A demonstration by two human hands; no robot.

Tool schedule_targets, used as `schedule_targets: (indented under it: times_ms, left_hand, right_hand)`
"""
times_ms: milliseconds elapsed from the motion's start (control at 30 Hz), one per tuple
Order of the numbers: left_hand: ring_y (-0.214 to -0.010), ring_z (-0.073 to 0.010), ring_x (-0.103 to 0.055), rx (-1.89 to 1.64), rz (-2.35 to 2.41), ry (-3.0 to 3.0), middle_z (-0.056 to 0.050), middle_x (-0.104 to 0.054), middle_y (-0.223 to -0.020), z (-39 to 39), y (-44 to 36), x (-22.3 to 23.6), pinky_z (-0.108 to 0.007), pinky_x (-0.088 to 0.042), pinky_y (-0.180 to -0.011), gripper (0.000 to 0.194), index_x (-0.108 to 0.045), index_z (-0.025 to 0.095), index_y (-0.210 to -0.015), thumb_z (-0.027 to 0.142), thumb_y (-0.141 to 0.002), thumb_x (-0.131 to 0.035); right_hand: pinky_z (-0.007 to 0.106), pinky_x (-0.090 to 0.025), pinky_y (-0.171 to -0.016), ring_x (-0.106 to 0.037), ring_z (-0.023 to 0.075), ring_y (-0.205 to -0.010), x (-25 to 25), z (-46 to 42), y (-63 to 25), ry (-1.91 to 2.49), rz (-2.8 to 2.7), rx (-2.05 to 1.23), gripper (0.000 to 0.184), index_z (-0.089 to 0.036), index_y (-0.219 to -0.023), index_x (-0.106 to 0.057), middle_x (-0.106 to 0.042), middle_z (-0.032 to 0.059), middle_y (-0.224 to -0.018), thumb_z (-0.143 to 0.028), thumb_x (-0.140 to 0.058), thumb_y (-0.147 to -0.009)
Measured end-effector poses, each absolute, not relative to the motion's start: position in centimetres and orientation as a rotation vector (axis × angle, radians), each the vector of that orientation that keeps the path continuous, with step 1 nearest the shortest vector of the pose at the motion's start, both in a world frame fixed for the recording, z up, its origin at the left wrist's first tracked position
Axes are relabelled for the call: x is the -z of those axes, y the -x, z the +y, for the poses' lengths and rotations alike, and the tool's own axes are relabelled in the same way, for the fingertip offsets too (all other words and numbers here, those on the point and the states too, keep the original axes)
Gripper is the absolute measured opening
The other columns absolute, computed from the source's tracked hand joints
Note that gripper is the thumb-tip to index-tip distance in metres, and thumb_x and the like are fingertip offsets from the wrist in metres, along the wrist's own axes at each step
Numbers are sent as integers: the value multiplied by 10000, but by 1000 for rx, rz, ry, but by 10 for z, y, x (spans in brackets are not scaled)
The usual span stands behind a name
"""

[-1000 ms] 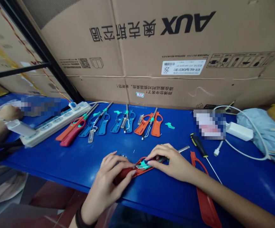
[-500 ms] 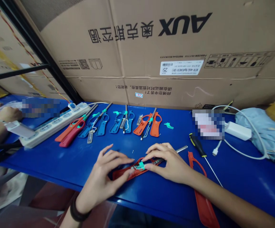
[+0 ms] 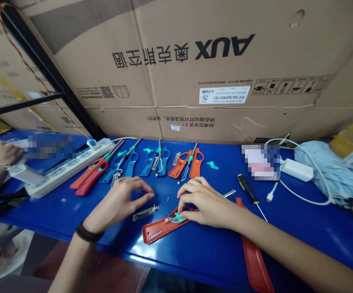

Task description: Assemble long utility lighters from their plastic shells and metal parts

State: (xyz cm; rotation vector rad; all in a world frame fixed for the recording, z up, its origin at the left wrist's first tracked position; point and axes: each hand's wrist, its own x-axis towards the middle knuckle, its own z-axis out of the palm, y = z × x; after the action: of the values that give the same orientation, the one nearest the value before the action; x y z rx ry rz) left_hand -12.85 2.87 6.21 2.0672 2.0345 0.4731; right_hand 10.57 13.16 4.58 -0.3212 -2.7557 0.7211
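1. Well beyond my left hand, another person's hand [image 3: 3, 152] showed past the white power strip [image 3: 72, 165].
2. Nearer, left of my left hand, lay two closed lighters [image 3: 89, 181], one red, one orange; ahead of it lay two opened blue lighters [image 3: 130, 165].
3. My left hand [image 3: 121, 201] hung over the blue table [image 3: 207, 248], thumb and fingers parted and loosely curved.
4. Just beside its fingertips lay a clear tank [image 3: 144, 213].
5. Between my hands lay a red casing half [image 3: 164, 230], hollow side up, holding a green piece [image 3: 180, 219] and white wire.
6. Ahead, between my hands, lay a tiny pin [image 3: 168, 199]; farther off, an opened orange lighter [image 3: 196, 167].
7. My right hand [image 3: 205, 207] had its fingers bent down onto the green piece; whether they pinched it I couldn't tell. A metal rod [image 3: 229, 193] stuck out past that hand.
8. Right of it lay a screwdriver [image 3: 247, 188]; another red half [image 3: 254, 256] ran partly beneath my right forearm.
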Motion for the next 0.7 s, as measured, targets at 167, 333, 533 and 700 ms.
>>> schedule_targets:
  times_ms: [167,333,533,700]
  left_hand:
    - [-960,-209,-559,-385,2025,-2035,-32,-618,-1025,-4,133,-45,-358,-423,-870,284,-633,259,-941,500,-804,-568]
    - [-871,-181,-578,-543,2030,-2073,-35,-630,-951,-22,130,-33,-295,-456,-780,208,-629,230,-908,414,-840,-560]
    - [-788,-161,-616,-761,2023,-2050,-6,-681,-862,-31,114,-30,-257,-473,-700,187,-630,235,-921,391,-818,-606]
    - [-752,-139,-600,-755,1944,-2073,15,-668,-825,-35,98,-26,-254,-457,-697,144,-617,244,-950,330,-835,-608]
  right_hand:
    - [333,-365,-904,-528,173,-974,-48,130,-100,275,-2830,-696,58,-197,-783,-686,-620,24,-986,-240,-654,-806]
    - [330,-401,-889,-532,181,-975,-50,127,-100,238,-2856,-670,72,-183,-819,-668,-625,40,-989,-241,-626,-829]
    - [339,-421,-883,-542,185,-967,-49,124,-98,227,-2861,-689,98,-177,-825,-647,-622,52,-1001,-260,-603,-851]
    - [327,-418,-881,-545,175,-952,-49,124,-99,225,-2850,-747,85,-165,-864,-637,-631,49,-978,-227,-579,-866]
